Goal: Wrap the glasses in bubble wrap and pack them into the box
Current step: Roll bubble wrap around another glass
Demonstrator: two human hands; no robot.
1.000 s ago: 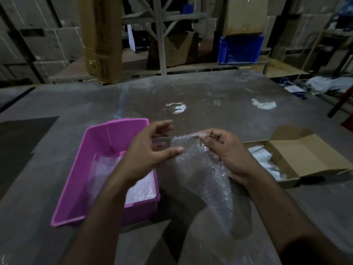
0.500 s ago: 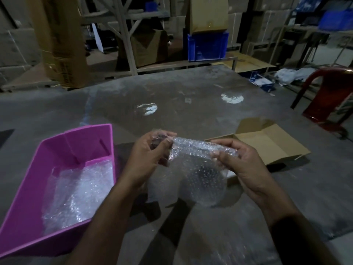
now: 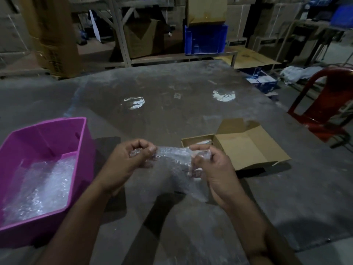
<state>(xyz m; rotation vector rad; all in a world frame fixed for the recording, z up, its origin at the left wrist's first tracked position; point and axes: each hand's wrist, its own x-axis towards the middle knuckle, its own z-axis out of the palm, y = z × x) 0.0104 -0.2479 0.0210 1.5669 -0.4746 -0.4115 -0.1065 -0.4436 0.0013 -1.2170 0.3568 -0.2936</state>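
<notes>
Both hands hold a roll of clear bubble wrap point(image 3: 172, 155) above the grey table. My left hand point(image 3: 128, 159) grips its left end with curled fingers. My right hand point(image 3: 212, 165) grips the right end, and a loose tail of wrap hangs below it. The glasses inside are hidden by the wrap. An open brown cardboard box point(image 3: 246, 148) lies just right of my right hand, lid flap folded back, with something pale wrapped in its left compartment.
A pink plastic bin point(image 3: 47, 134) holding loose bubble wrap point(image 3: 38, 188) stands at the left. A red plastic chair point(image 3: 322, 104) is off the table's right edge. Shelving, a blue crate point(image 3: 205, 40) and cartons stand behind the table point(image 3: 172, 104).
The sheet hung loose from my right hand a second ago. Both hands have since rolled it into a tight bundle, and the view has swung right toward the box.
</notes>
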